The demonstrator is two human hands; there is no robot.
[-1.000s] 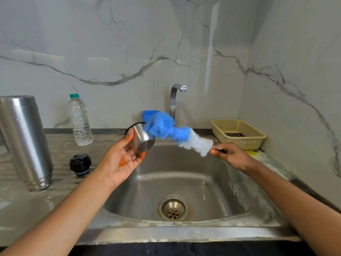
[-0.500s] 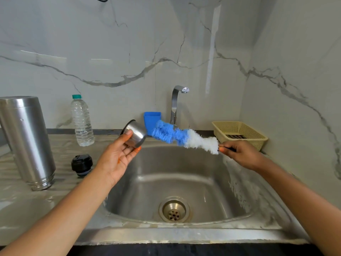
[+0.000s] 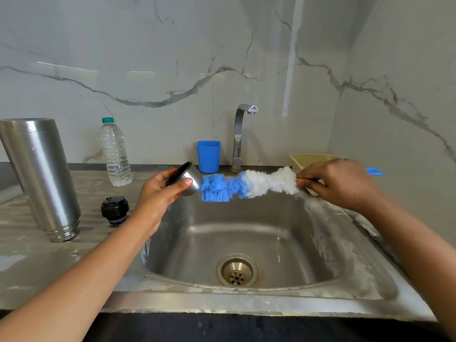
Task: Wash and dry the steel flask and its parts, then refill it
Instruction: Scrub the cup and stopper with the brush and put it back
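We are gripping steel cup [image 3: 190,180] in left hand [image 3: 158,193], fingers curling round it, above back-left part of sink [image 3: 222,307]. We are pinching handle of brush [image 3: 249,183] in right hand [image 3: 338,185]; blue tip is touching cup's steel end. We are holding hands apart, brush lying level between them. Flask body [image 3: 42,174] is standing on counter [image 3: 37,262] left of sink, black stopper [image 3: 114,209] sitting just beside it, water bottle [image 3: 115,154] standing behind.

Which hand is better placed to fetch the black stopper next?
Likely left: the left hand is nearest the black stopper on the counter, though it holds the steel cup; the right hand grips the brush farther away.
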